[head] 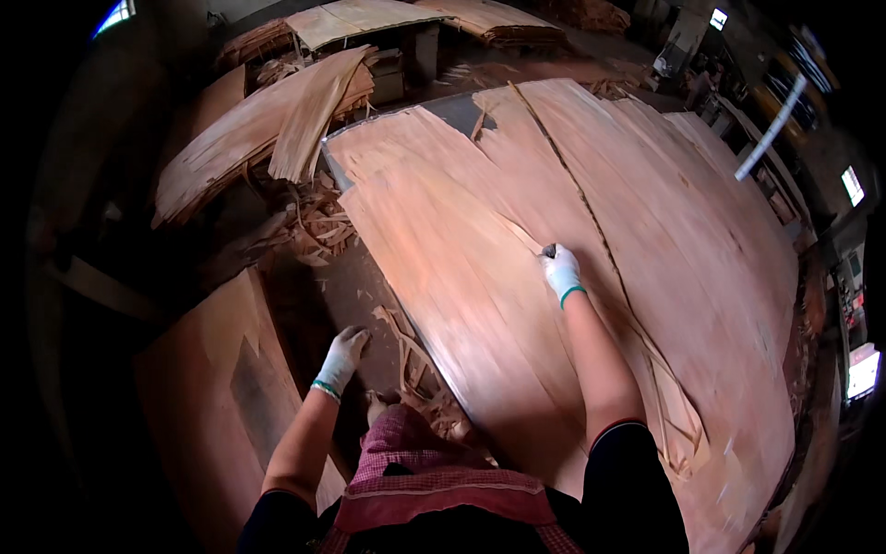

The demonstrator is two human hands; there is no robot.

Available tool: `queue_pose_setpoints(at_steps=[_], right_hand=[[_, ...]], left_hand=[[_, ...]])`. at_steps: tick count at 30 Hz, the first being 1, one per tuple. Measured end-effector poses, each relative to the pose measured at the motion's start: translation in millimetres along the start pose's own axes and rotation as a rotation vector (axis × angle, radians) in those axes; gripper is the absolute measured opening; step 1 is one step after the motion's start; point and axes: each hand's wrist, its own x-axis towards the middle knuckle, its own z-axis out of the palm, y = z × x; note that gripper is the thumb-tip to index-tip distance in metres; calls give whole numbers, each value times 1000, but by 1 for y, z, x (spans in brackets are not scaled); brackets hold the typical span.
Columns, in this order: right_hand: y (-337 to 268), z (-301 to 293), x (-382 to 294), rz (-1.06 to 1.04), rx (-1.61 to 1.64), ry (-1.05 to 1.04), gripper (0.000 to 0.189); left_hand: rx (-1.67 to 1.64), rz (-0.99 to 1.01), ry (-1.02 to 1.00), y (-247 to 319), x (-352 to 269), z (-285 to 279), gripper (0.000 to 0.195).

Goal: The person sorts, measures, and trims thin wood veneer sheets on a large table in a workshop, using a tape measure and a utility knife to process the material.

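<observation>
Large sheets of wood veneer [443, 256] cover the table before me. My right hand [561, 270], in a white knitted glove with a green cuff, is closed at the raised long edge of a veneer piece; whether its dark fingertips pinch that edge or hold something small, I cannot tell. My left hand [344, 356], gloved alike, hangs over the floor left of the table, fingers loosely curled and apart from the sheets. A long dark-edged strip [578, 183] runs over the veneer right of my right hand. Narrow veneer strips [675, 415] lie bunched near my right elbow.
Another veneer stack [201, 388] lies low at my left. Curved veneer sheets [242, 131] are piled at the upper left, with more stacks [374, 17] behind. Veneer scraps [322, 221] litter the floor along the table's left edge [408, 318]. A dim figure, probably a person [702, 86], is far off.
</observation>
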Motion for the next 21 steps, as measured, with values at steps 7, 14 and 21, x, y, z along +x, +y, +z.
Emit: queue_pose_setpoints(at_steps=[7,14,21], right_hand=[[-28,77,88,76,-271,101,54],[-79,89,56,116,-556,-32,37],[-58,40,108,174,-644,288,33]], left_hand=[[-193,-48,149,-59,235,-57,30],[-510,-340,294,-85,290,-36,13],[-729,-392,286,-57,299,-66,8]])
